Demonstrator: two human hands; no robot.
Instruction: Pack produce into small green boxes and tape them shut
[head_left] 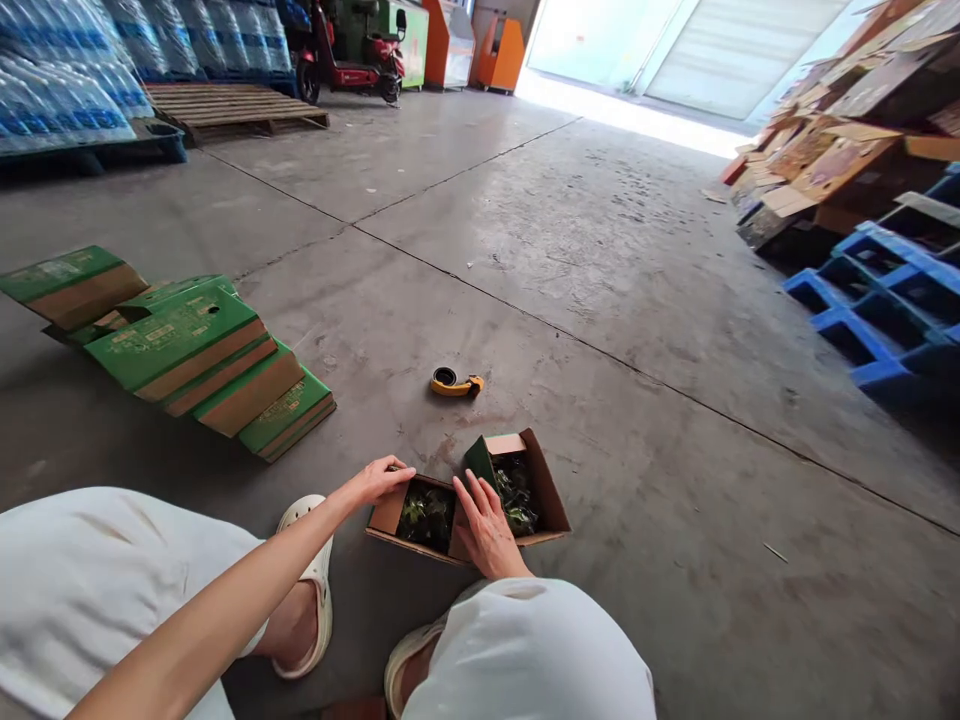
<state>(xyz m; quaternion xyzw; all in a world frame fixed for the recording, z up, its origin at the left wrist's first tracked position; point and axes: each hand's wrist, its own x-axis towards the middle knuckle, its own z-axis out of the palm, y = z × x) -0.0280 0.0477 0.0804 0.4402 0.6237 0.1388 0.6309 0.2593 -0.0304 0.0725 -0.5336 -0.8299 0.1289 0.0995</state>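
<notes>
Left hand [380,482], grip unclear; right hand [489,522], fingers extended; both touching box [387,515] between them.

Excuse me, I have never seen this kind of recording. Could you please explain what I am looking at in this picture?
There is no machine: a person works bare-handed, and a camera on that person's head looks forward and down. The left hand touches the left edge of open cardboard packaging; the right hand lies between its two openings. I cannot tell whether it is one box or two. Dark, shiny, plastic-wrapped contents show inside. On the grey floor beyond lies a yellow tape dispenser, with overlapping green cardboard pieces to the left. Nothing appears lifted.
</notes>
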